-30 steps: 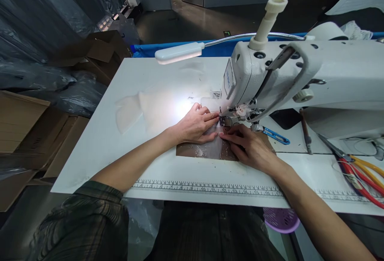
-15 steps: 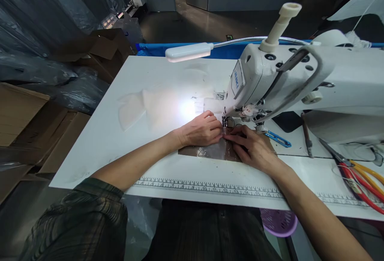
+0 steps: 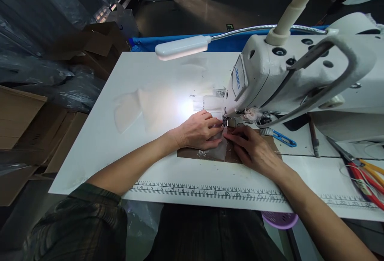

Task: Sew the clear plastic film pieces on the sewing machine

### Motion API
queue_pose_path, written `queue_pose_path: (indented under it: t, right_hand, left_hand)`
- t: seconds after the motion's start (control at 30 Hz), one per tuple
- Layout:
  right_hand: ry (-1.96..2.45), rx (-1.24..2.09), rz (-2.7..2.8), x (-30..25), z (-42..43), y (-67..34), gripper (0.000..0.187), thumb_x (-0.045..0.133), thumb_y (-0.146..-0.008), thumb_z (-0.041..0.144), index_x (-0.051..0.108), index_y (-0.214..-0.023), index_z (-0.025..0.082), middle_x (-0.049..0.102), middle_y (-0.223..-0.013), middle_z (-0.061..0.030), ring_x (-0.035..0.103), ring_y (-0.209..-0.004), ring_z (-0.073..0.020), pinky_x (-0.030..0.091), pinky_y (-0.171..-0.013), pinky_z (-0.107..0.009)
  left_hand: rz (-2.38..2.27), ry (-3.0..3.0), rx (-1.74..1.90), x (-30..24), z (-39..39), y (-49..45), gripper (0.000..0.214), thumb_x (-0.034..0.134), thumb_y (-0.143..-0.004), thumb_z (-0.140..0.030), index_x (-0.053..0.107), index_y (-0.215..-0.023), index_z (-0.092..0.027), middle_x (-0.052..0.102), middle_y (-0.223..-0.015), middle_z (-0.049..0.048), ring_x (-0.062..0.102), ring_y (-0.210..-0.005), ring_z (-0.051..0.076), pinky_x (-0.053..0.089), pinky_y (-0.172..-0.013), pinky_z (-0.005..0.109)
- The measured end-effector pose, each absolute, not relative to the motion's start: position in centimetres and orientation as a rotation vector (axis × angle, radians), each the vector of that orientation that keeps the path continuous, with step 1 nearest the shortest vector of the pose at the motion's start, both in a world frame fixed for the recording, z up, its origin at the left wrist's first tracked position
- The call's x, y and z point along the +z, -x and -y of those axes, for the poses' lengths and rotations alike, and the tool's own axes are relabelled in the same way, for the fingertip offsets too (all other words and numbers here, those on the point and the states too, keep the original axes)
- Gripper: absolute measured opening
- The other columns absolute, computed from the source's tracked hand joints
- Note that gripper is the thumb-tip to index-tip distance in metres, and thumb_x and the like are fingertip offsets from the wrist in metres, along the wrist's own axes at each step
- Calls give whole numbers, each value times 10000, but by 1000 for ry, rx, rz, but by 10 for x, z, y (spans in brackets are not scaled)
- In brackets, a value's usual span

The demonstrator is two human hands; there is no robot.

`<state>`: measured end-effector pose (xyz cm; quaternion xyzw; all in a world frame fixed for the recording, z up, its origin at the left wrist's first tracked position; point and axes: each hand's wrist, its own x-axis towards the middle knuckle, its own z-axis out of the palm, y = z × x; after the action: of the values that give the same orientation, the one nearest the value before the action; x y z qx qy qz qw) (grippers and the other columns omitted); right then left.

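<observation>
A white sewing machine (image 3: pixel 300 69) stands on a white table (image 3: pixel 120 133). Its presser foot (image 3: pixel 229 122) sits over a small translucent white fabric piece (image 3: pixel 220 149) lying on a brown plate (image 3: pixel 192 154). My left hand (image 3: pixel 199 131) lies curled on the fabric just left of the foot, fingertips pinching its edge. From the right, my right hand (image 3: pixel 255 149) presses the same fabric with its fingers close together, fingertips meeting the left hand's in front of the foot. More white fabric (image 3: pixel 210 103) lies behind the foot.
A gooseneck lamp (image 3: pixel 181 47) lights the table. Pale fabric pieces (image 3: pixel 135 109) lie at left. Blue snips (image 3: pixel 282 138), scissors and red-yellow handled tools (image 3: pixel 366 173) lie at right. A printed ruler (image 3: pixel 210 191) runs along the front edge. Cardboard boxes (image 3: pixel 24 117) stand at left, a purple basket (image 3: pixel 280 220) below.
Both hands stay at the presser foot holding the fabric. The fabric has fed a little farther back behind the foot. The view has shifted closer to the machine.
</observation>
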<state>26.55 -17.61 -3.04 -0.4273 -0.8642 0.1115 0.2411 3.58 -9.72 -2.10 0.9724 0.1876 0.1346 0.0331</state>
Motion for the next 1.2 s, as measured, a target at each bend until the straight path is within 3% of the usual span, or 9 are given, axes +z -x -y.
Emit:
queue_pose_path:
  t: [0.23,0.4,0.57,0.73,0.87,1.0,1.2]
  right_hand:
    - [1128,299,2355,-36,175,-265,400,455,-952,178,593,-1322,244,613,-1111,-120,631,-972,-242,568,-833,-416]
    - [1257,383,2300,-32,176,-270,369,487,-945,234,649,-1275,260,635,-1151,-113,649,-944,-231,552,-816,-378]
    - [1409,570,2124,-25,171,-276,359,477,-926,247,699,-1207,223,652,-819,-50,620,-690,-179,489,-616,-297]
    - [1411,555,1962,-23,166,-273,325,472,-895,241,749,-1043,161,650,-771,-61,621,-735,-198,484,-667,-314]
    - [1425,562,1943,-26,166,-270,294,491,-881,220,750,-1014,172,682,-824,-67,632,-761,-200,489,-676,-314]
    - [1446,550,1993,-31,168,-271,318,488,-900,217,734,-1098,181,681,-829,-58,619,-682,-177,482,-617,-303]
    - [1357,301,2288,-36,172,-269,351,489,-944,284,690,-1231,264,636,-1138,-120,639,-944,-244,528,-773,-371]
  left_hand:
    - [-685,-3083,522,-25,96,-40,370,457,-978,-405,699,-1077,-142,689,-1062,123,580,-815,207,455,-759,379]
    - [-719,-3112,402,-11,91,-34,372,489,-978,-440,695,-1098,-154,670,-1092,127,595,-881,218,452,-829,400]
    - [-811,-3071,404,19,87,-22,327,504,-990,-385,673,-1123,-138,663,-1139,126,618,-992,230,488,-830,371]
    - [-611,-3050,311,14,107,-26,246,507,-983,-263,687,-1042,-107,697,-1023,117,648,-889,209,525,-778,353]
    - [-415,-2907,470,-4,123,-26,221,551,-955,-255,669,-1069,-108,697,-1035,129,652,-941,205,539,-813,345]
    - [-413,-2885,691,-13,127,-24,140,589,-930,-244,676,-957,-138,713,-986,102,663,-860,187,545,-762,345]
    - [-361,-2992,857,-20,131,-27,104,616,-895,-205,683,-936,-138,725,-981,97,659,-799,189,553,-710,352]
